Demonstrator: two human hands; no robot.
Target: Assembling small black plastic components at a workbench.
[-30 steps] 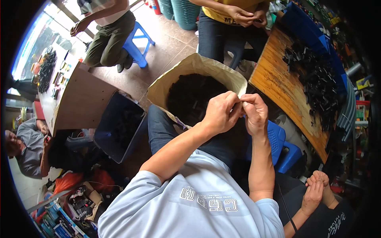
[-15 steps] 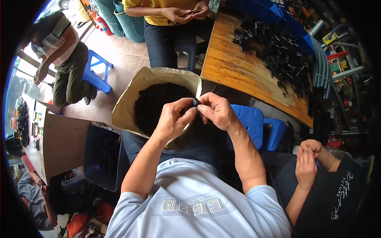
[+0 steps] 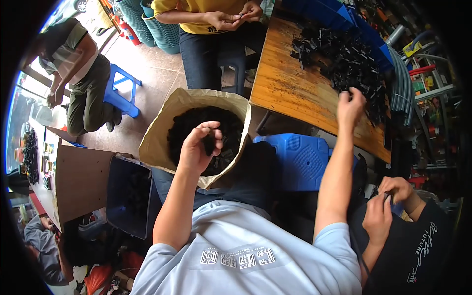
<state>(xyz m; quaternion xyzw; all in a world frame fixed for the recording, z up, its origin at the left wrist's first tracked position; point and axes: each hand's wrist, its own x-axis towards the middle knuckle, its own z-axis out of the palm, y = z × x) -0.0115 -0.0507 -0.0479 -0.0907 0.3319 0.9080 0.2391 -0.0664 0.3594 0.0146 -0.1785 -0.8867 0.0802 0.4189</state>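
My left hand [image 3: 198, 147] hangs over a pale paper-like sack [image 3: 153, 142] heaped with small black parts [image 3: 223, 160]. Its fingers are loosely curled and apart; the dark patch inside the curl looks like the parts behind it. Out to the right, my right hand [image 3: 351, 108] is at the near edge of a pile of black plastic pieces [image 3: 339, 56] on a wooden table [image 3: 290, 73]. The fingers there are bent together, and whatever lies between the fingertips is too small to make out.
A blue plastic stool [image 3: 300, 160] stands right of the sack, and a dark bin [image 3: 123, 216] left of it. Across from me a person in yellow [image 3: 196, 24] handles a small piece. Another person's hands [image 3: 386, 201] work close at my right. Blue bins [image 3: 314, 14] line the table's back.
My hands have parted from the small black piece they held together. The right one has reached out to the pile on the table; the left has dropped back left over the sack.
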